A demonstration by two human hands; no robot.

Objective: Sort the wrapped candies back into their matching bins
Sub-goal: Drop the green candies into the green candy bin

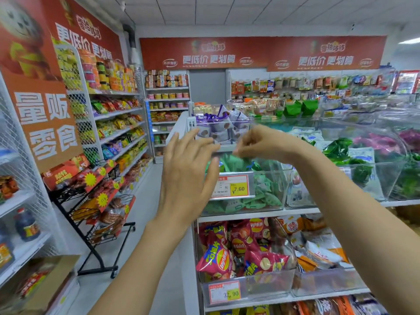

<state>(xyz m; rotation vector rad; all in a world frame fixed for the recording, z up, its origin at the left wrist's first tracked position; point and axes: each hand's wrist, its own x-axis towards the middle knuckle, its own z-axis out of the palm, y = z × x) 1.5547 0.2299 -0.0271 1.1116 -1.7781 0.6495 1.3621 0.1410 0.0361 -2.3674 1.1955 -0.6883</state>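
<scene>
A clear bin (268, 208) of green wrapped candies (263, 194) stands on the shelf in front of me, with a 7.60 price tag (231, 186) on its front. Behind and above it, a second clear bin (223, 122) holds purple and grey wrapped candies (227, 133). My left hand (188, 176) is spread flat, fingers apart, in front of the green bin's left corner and holds nothing. My right hand (256, 142) hovers over the green bin's back edge with its fingertips pinched together; whether a candy sits between them I cannot tell.
More clear bins with green (338, 151), pink (381, 142) and white packets run to the right. Below, a bin of crisp bags (238, 253) carries a 32.90 tag. A black wire rack (97, 214) stands in the aisle at left, beside tall snack shelves (118, 123).
</scene>
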